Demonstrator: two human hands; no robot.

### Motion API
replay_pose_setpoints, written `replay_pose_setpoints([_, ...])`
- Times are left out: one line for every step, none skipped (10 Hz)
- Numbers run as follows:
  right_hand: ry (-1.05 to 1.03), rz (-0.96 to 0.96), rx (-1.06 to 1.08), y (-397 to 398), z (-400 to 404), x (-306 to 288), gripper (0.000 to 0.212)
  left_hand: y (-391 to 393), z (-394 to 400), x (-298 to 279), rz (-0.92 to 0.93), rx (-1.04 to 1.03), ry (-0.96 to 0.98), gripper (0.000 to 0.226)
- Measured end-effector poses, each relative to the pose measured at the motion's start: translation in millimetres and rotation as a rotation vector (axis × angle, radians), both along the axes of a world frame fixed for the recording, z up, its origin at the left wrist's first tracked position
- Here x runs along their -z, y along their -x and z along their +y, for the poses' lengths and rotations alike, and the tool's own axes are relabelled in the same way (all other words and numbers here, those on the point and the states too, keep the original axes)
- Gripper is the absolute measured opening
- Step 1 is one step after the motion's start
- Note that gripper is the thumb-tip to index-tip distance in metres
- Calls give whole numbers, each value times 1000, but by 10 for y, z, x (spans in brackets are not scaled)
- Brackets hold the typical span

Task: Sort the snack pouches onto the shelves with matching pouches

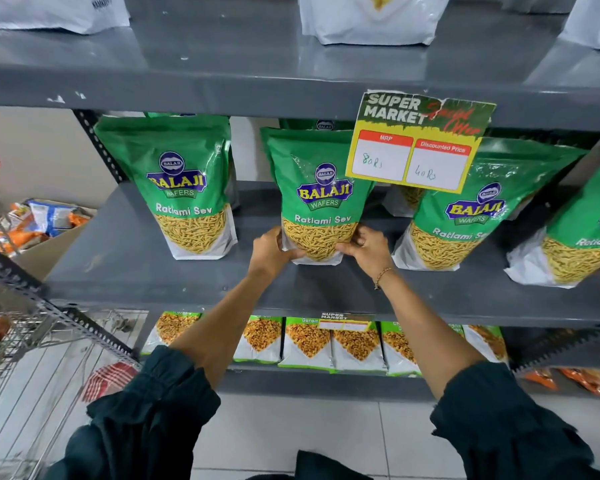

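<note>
A green Balaji Ratlami Sev pouch (317,192) stands upright on the grey middle shelf (129,265). My left hand (269,251) grips its lower left corner and my right hand (366,247) grips its lower right corner. Matching green Ratlami Sev pouches stand beside it: one to the left (181,181), one to the right (465,216), and another at the far right edge (582,233). More of the same pouches show behind the front row.
A yellow price sign (420,140) hangs from the upper shelf edge, overlapping the held pouch's top right. White pouches (368,19) stand on the top shelf. Green-and-white snack packs (307,342) fill the lower shelf. A wire trolley (32,341) and a cardboard box of packets (45,226) are at left.
</note>
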State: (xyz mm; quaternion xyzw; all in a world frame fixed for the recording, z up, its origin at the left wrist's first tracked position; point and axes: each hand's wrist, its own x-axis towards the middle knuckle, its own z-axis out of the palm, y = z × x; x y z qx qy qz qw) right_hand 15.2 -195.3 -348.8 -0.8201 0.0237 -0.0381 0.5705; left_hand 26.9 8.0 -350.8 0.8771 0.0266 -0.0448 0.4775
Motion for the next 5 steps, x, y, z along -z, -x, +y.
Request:
replay_pose_setpoints([-1, -1, 9, 0, -1, 2, 41, -14, 25, 54, 11, 8, 26, 67])
replay_pose_setpoints([12, 6, 9, 7, 8, -11, 41, 0, 22, 68, 12, 14, 46, 65])
replay_pose_setpoints([-7, 7, 8, 14, 13, -31, 42, 52, -19, -36, 21, 35, 12, 62])
replay_pose_setpoints([-2, 6, -5, 12, -13, -17, 43, 57, -32, -70, 51, 60, -32, 60])
replay_pose_setpoints([-15, 32, -30, 51, -5, -66, 43, 67, -56, -48, 112, 86, -60, 52])
